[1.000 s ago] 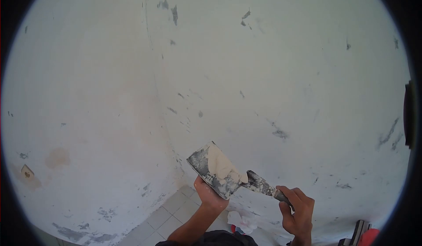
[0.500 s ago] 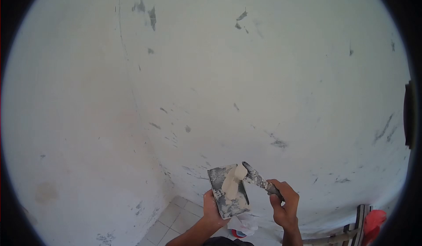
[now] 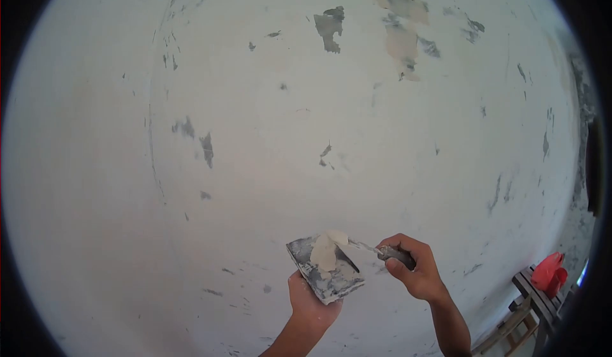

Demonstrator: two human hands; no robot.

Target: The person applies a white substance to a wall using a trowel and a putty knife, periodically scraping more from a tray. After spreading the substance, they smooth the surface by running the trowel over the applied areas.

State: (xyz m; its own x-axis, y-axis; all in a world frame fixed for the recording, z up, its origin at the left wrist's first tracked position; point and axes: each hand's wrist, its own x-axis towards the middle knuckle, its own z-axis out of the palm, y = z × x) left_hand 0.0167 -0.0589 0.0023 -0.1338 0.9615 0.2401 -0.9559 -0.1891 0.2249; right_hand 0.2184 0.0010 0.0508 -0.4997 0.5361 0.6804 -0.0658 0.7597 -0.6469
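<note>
My left hand grips a plate from below, filler near its upper edge. My right hand is closed around the knife, blade touching the filler. The wall above is wide and open.

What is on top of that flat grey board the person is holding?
A lump of pale putty lies on the board, with the putty knife blade touching it. The board's surface under the putty is hidden.
</note>
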